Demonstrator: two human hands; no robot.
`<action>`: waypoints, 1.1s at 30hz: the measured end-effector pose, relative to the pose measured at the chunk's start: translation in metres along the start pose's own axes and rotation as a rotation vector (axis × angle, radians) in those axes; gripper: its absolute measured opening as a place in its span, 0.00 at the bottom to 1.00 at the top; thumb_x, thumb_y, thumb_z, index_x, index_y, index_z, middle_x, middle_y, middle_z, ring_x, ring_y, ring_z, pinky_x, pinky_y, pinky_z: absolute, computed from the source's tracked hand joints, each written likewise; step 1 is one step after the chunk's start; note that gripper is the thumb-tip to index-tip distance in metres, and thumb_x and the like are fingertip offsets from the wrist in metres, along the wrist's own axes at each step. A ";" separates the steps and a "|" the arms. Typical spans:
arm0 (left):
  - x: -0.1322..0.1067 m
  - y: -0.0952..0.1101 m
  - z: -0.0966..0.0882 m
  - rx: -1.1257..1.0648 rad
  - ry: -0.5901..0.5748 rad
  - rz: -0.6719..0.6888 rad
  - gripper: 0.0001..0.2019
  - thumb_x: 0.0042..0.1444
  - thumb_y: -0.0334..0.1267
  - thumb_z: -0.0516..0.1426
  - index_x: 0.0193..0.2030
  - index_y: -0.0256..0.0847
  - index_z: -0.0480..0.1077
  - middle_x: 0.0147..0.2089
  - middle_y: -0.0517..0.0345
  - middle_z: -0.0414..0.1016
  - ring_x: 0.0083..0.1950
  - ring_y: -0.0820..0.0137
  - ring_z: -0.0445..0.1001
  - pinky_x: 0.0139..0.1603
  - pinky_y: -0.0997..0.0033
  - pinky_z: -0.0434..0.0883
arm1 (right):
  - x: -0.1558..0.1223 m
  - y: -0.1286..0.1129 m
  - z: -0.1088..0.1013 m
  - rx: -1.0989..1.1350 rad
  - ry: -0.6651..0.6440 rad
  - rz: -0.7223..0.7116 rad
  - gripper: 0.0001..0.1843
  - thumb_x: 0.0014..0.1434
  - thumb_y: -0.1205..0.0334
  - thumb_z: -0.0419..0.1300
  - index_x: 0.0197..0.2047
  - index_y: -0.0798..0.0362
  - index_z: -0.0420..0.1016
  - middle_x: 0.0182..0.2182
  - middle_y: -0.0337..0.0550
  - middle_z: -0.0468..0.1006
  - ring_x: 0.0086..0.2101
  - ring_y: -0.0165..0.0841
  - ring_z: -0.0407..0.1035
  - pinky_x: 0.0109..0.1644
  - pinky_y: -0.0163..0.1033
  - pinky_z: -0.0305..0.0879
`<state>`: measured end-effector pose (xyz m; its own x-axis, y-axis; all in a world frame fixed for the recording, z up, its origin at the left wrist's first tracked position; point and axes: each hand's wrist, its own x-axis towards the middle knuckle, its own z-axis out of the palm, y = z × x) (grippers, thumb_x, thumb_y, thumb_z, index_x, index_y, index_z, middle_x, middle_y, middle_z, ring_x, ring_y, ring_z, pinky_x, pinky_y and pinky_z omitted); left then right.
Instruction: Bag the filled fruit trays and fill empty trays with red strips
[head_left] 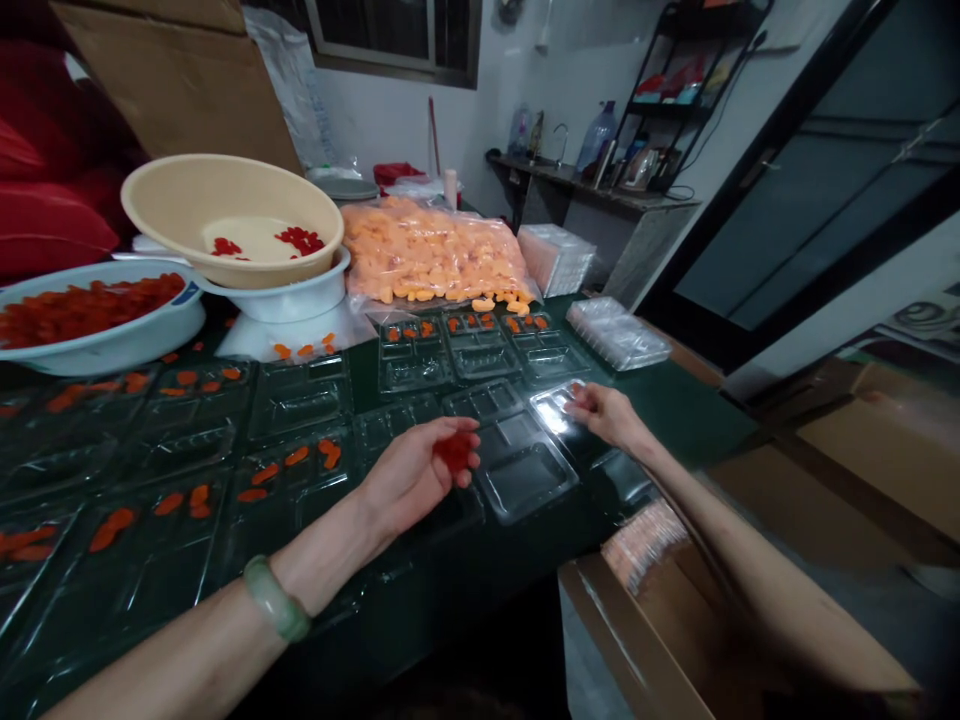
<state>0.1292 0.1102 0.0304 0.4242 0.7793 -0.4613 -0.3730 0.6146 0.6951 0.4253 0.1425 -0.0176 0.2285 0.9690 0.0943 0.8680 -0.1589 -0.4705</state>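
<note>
My left hand (pixel 420 465), with a green bangle (pixel 276 598) on its wrist, curls around a small bunch of red pieces (pixel 454 452). It hovers over clear compartment trays laid on the dark green table. Right of it lies a clear plastic tray (pixel 517 480) with bare compartments. My right hand (pixel 596 412) pinches the edge of another clear plastic tray (pixel 553 408), which catches bright light. Orange-red pieces (pixel 296 456) lie in the upper compartments of several trays to the left. More trays at the back hold similar pieces (pixel 465 322).
A beige basin (pixel 232 185) with a few red pieces rests on a white basin (pixel 285 290). Beside it, a pale blue basin (pixel 97 340) is full of red pieces. A bag of orange pieces (pixel 435 250), stacked clear trays (pixel 619 333) and a cardboard box (pixel 637 640) surround the work area.
</note>
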 end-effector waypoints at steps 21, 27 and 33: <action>-0.007 -0.032 0.010 0.142 0.129 -0.039 0.19 0.61 0.40 0.45 0.23 0.34 0.65 0.17 0.60 0.62 0.14 0.76 0.60 0.11 0.78 0.54 | -0.109 -0.141 0.023 0.122 -0.222 -0.465 0.04 0.54 0.64 0.54 0.33 0.53 0.69 0.30 0.42 0.75 0.28 0.31 0.68 0.31 0.35 0.57; 0.001 -0.028 0.010 -0.040 -0.019 -0.131 0.17 0.61 0.39 0.46 0.27 0.33 0.67 0.20 0.58 0.65 0.18 0.74 0.66 0.12 0.78 0.57 | -0.098 -0.130 0.018 0.616 -0.279 -0.233 0.04 0.54 0.62 0.55 0.32 0.51 0.63 0.20 0.34 0.70 0.21 0.27 0.64 0.25 0.32 0.58; 0.008 -0.032 0.020 0.061 -0.067 0.070 0.12 0.49 0.41 0.61 0.31 0.31 0.70 0.25 0.56 0.70 0.20 0.76 0.66 0.15 0.79 0.61 | -0.090 -0.116 0.013 0.567 -0.203 -0.211 0.06 0.53 0.60 0.56 0.35 0.53 0.68 0.20 0.35 0.70 0.21 0.27 0.63 0.26 0.33 0.60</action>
<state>0.1611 0.0945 0.0148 0.4535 0.8090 -0.3741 -0.3538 0.5486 0.7575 0.2988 0.0764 0.0168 -0.0578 0.9939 0.0939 0.5042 0.1103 -0.8565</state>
